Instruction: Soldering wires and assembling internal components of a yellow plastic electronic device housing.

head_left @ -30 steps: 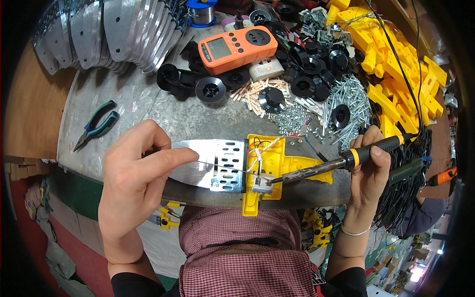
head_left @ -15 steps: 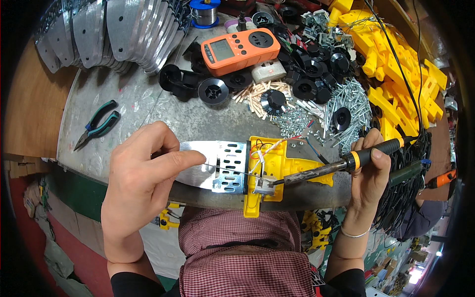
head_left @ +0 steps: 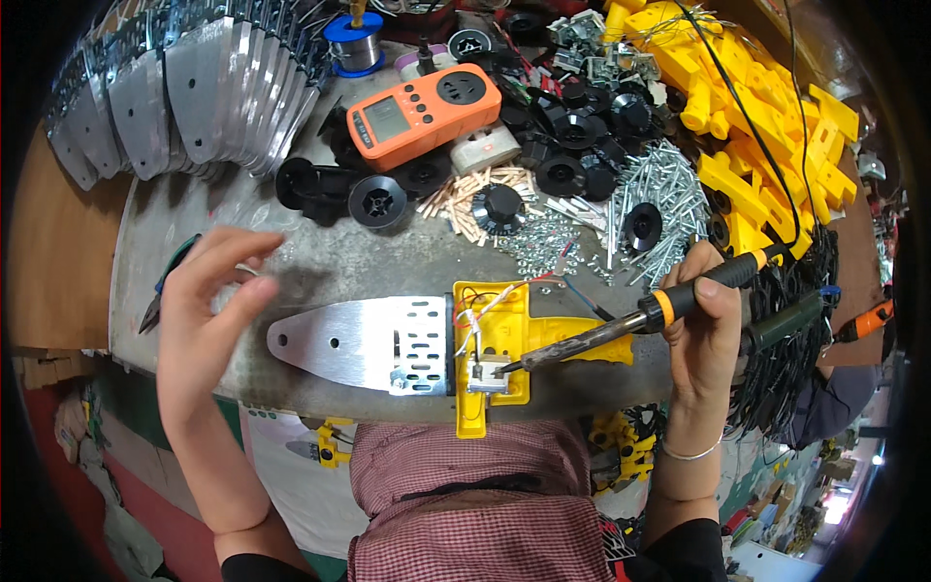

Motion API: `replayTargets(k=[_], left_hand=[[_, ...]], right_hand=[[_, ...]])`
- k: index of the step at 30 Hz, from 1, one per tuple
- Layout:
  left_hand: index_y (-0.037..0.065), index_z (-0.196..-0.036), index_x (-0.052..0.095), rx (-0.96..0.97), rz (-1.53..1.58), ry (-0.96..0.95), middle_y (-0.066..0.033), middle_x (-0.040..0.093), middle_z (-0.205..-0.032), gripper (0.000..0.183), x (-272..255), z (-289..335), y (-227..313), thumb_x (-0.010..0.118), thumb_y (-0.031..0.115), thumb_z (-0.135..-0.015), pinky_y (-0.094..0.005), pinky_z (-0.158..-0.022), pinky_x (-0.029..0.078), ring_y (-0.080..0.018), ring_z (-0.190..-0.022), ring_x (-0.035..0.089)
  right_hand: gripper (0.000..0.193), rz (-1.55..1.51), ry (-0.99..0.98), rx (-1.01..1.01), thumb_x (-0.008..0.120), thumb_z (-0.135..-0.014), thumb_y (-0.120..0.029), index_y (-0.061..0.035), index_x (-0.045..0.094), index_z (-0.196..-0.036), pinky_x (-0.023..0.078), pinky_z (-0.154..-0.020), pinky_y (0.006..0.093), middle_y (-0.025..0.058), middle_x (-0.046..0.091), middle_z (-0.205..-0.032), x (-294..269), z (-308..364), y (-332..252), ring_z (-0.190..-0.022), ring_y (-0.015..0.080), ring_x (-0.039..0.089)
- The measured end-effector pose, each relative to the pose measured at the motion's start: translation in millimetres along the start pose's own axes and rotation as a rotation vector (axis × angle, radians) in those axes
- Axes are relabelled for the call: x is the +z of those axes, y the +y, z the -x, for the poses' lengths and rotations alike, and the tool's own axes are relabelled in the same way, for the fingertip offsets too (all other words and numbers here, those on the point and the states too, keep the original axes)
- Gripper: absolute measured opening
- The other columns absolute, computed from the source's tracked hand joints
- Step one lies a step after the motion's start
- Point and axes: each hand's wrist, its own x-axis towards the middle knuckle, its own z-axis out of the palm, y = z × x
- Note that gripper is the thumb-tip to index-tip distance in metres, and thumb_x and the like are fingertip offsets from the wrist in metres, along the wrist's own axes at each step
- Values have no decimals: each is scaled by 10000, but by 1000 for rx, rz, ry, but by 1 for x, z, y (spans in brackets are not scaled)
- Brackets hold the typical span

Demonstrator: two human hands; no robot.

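Note:
My right hand [head_left: 706,335] is closed round the black-and-yellow handle of a soldering iron [head_left: 587,342]. The iron's tip meets a small silvery switch-like part [head_left: 488,376] inside an open yellow plastic housing [head_left: 580,332]. White, red and black wires [head_left: 472,325] run within that housing. Joined to its left side is a tapered metal plate [head_left: 359,335] with slots and two round holes. My left hand [head_left: 208,310] hovers left of the plate, thumb and fingers apart, with nothing visible between them. It partly covers the pliers [head_left: 152,312].
An orange meter [head_left: 427,114], a solder spool [head_left: 354,44] and black round knobs [head_left: 377,202] lie at the back. Screws [head_left: 664,199] and yellow housings [head_left: 766,145] are heaped to the right, near black cables [head_left: 795,369]. Metal plates [head_left: 199,92] stand stacked at far left.
My left hand has drawn back leftward from the housing, its pinch opened and the thin solder wire no longer seen in it. The iron's tip stays on the silvery part. The whole view has shifted slightly.

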Motion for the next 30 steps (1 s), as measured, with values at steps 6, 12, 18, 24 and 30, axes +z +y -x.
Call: replayTargets(k=[6,12,18,24,30], left_hand=[[-71,-1312,519,-448,800,-709,-131,716,-867,434,90,-61,82,512,232,-1001,-197,-376,381,-72,-435,524],[-46,-1047,687,-370,654,-836,-77,720,-855,248,110,-81,76,663,161,-914,-194,-435,407,-62,-487,530],[-20,-951,723,-181,509,-695,-51,720,-868,172,99,-54,71,748,-26,-781,-217,-695,505,-65,-766,622],[-11,-1001,729,-156,559,-572,-67,732,-907,222,107,-30,60,730,-49,-783,-225,-725,522,-71,-807,648],[18,-1018,733,-98,424,-540,-48,731,-857,257,107,-23,57,740,-33,-766,-195,-596,467,-29,-700,611]], right_hand=[[249,41,78,12,591,-861,-260,-51,461,-826,373,-418,184,45,512,-582,5,1,-3,-431,75,452],[257,61,68,39,606,-861,-260,-36,482,-841,368,-421,185,47,543,-616,3,1,-6,-455,75,475],[236,61,14,55,598,-870,-228,-14,498,-852,353,-417,201,54,542,-601,3,-1,-11,-454,83,467],[238,65,8,56,598,-872,-229,-9,506,-862,369,-410,188,60,558,-618,0,-5,-8,-456,77,489],[223,38,24,85,593,-876,-223,-18,504,-857,377,-410,184,67,571,-628,-3,-5,-4,-457,82,503]])
